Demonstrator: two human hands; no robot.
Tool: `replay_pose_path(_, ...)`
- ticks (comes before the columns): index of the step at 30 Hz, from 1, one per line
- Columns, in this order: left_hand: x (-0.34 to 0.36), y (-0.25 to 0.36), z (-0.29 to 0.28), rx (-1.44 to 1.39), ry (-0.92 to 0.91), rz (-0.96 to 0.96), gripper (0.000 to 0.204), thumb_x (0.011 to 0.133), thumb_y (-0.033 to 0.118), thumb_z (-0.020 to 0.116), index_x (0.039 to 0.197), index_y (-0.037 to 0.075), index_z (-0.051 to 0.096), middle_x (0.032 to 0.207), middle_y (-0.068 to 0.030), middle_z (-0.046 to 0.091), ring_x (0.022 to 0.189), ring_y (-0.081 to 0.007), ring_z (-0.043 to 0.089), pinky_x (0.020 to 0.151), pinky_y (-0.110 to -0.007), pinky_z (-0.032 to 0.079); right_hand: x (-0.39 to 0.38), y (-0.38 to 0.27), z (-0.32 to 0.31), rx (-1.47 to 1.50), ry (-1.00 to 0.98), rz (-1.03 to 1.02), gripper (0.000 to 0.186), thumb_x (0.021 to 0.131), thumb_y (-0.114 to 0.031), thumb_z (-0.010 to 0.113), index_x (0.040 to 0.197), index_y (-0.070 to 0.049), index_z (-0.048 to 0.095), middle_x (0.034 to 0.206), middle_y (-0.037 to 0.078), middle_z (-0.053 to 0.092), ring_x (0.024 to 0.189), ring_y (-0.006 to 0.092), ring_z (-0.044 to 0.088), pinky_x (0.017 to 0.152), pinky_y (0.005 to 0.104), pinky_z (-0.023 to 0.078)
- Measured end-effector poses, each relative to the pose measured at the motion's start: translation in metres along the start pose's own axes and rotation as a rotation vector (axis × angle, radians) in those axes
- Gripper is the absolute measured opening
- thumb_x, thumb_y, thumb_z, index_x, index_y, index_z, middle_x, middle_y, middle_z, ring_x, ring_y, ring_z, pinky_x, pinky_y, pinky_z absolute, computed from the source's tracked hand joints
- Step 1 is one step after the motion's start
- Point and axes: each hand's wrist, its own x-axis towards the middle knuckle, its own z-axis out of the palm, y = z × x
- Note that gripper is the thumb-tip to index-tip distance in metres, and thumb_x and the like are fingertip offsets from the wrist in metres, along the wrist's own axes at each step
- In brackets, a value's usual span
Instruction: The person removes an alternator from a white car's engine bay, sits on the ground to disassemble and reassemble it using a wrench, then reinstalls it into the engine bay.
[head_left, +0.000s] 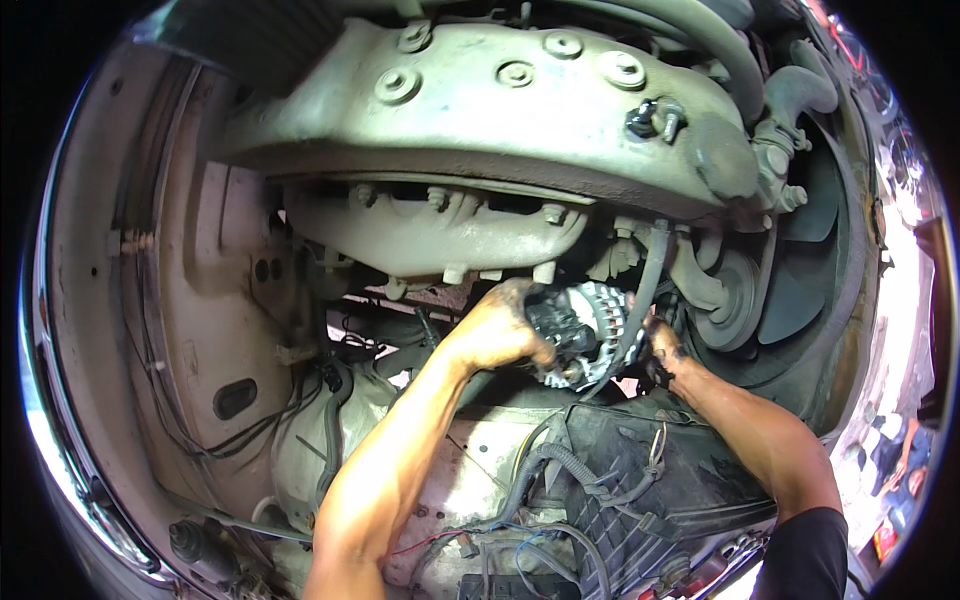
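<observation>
An alternator (pixel 608 318), silver with a slotted housing and a black rear part, sits low beside the engine between my two hands. My left hand (pixel 505 325), smeared with grease, is wrapped round its black rear end. On the other side my right hand (pixel 663 347) grips the front end, its fingers partly hidden behind the housing and in shadow. A grey hose (pixel 655 265) hangs down in front of the alternator near my right hand. Whether any bolt joins the alternator to the engine cannot be seen.
Above lies the pale engine cover (pixel 480 110) with several round bolts, over a manifold (pixel 450 235). Fan blades (pixel 795 290) and a pulley (pixel 728 300) are to the right. Wires and a corrugated hose (pixel 560 460) run across the near side. A black cable (pixel 335 430) bends at the left.
</observation>
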Motion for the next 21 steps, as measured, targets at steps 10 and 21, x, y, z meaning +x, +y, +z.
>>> replay_pose_path(10, 0.019, -0.015, 0.025, -0.573, -0.148, 0.177, 0.051, 0.060, 0.004, 0.070, 0.111, 0.003, 0.067, 0.095, -0.0058, 0.069, 0.087, -0.0132, 0.065, 0.080, -0.028, 0.053, -0.060, -0.019, -0.014, 0.035, 0.294, 0.228, 0.084, 0.078, -0.073, 0.073, 0.115, 0.003, 0.070, 0.097, 0.012, 0.073, 0.079, 0.0225, 0.067, 0.073, 0.0380, 0.053)
replay_pose_path(21, 0.044, -0.036, 0.037, -0.517, -0.066, 0.371, 0.036, 0.066, 0.019, 0.073, 0.098, 0.003, 0.074, 0.086, -0.0090, 0.073, 0.083, -0.0194, 0.067, 0.082, -0.034, 0.053, -0.056, -0.019, -0.039, 0.434, 0.025, 0.101, 0.049, 0.102, -0.034, 0.056, 0.142, -0.006, 0.052, 0.134, 0.011, 0.064, 0.118, 0.0292, 0.065, 0.102, 0.0478, 0.053)
